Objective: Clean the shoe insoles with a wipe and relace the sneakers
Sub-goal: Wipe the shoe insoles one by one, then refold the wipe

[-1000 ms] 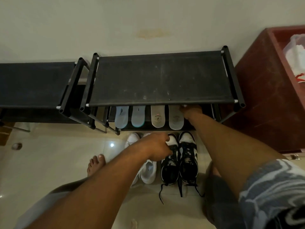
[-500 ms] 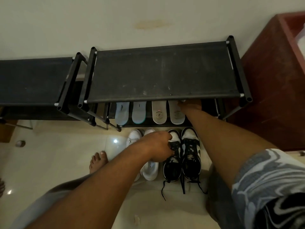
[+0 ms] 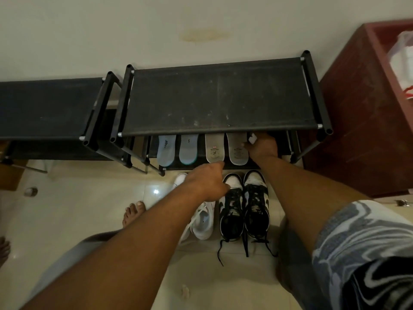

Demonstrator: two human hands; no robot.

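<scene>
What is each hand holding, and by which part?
Right hand grips a bunched white wipe at the rightmost insole. Left hand is at the third insole; grip unclear.

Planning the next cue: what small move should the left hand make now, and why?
Probably pinch the heel of the third insole from the left with the left hand and slide it out: that hand hovers at its heel, the rack shelf hides its toe, and the right hand holds a white wipe ready.

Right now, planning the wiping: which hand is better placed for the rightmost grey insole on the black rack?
Right. The right hand sits at that rightmost grey insole and holds a white wipe; the left hand hovers above the white sneakers.
</scene>
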